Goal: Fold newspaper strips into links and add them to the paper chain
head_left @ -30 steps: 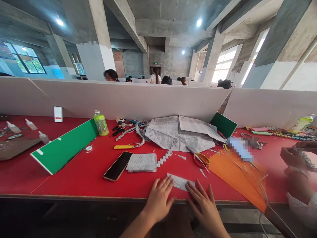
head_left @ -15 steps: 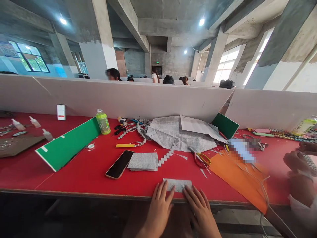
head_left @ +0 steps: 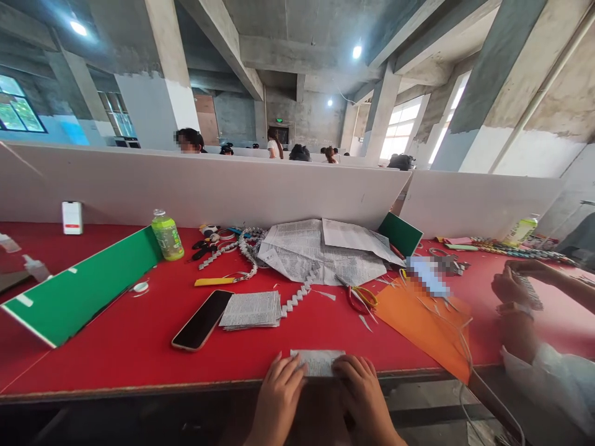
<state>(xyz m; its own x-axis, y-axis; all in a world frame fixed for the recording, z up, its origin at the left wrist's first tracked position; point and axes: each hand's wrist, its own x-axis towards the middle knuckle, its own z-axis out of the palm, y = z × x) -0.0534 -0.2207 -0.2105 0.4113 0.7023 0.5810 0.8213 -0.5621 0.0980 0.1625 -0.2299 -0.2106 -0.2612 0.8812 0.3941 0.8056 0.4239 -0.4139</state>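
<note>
left hand + right hand touching printed paper strip | print illegible

On your desk, a phone lies left of the paper stack; scissors lie right of it. Large sheets lie behind, toward the far edge; your paper strip lies at the near edge.

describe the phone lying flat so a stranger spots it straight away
On the red table, left of centre, find the stack of printed paper. The dark-screened phone lies slanted beside the stack's left edge. Its black, face-up screen sets it apart from the upright phone by the partition, whose screen is mostly white.
</note>
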